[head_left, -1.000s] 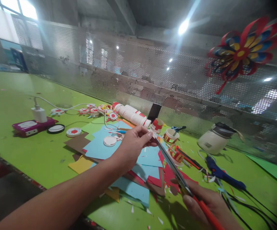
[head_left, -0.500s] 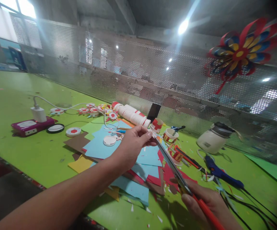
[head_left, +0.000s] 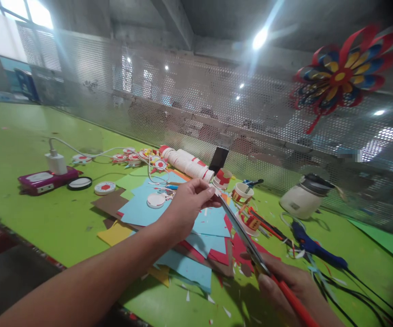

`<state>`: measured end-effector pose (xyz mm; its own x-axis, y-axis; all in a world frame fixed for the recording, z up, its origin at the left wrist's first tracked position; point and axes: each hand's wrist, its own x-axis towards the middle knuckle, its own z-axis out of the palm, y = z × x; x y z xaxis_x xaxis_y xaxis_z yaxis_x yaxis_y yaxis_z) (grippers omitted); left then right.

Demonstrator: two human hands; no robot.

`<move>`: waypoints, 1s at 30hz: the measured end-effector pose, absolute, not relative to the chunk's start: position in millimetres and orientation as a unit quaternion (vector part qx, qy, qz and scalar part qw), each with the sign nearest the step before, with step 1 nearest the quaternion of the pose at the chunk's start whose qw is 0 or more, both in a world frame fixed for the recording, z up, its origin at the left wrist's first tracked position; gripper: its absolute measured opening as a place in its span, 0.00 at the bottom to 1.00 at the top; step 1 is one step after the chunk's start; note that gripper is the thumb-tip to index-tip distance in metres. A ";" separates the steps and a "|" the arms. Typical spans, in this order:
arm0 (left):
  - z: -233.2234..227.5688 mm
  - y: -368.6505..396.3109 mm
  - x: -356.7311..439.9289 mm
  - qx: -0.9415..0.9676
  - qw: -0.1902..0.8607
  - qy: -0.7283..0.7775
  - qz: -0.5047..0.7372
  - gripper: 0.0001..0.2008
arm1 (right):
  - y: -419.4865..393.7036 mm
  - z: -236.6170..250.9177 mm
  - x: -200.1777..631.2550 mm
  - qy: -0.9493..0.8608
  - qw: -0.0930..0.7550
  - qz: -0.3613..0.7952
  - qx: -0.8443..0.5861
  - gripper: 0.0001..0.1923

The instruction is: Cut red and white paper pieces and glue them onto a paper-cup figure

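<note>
The scissors sit in the right hand, which is closed around the red handles at the lower right. The blades run long and slim up and to the left, tips meeting the left hand — its fingers pinched shut on a small scrap I cannot make out. Both hover over the paper sheets on the green table. Against the earlier pictures almost nothing differs — hands and blades hold the same line.

Scissors perhaps slightly lower, closer.
</note>
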<state>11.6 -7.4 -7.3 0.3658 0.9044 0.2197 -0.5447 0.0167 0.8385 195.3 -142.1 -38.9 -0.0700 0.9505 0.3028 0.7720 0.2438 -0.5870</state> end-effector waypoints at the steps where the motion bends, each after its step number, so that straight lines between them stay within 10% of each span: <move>1: -7.3 -6.7 11.2 0.460 0.687 0.194 0.528 0.05 | -142.1 -37.7 195.5 -0.721 0.321 0.138 -0.598 0.21; 30: -1.7 1.1 -0.9 0.538 0.683 0.136 0.475 0.08 | -149.6 -24.5 197.0 -0.713 0.305 0.202 -0.598 0.22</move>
<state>-0.9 1.1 -1.7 0.5122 0.7950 0.3250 -0.5019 -0.0300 0.8644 197.0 -149.6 -24.5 -0.0993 0.9759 0.1945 0.7294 0.2043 -0.6529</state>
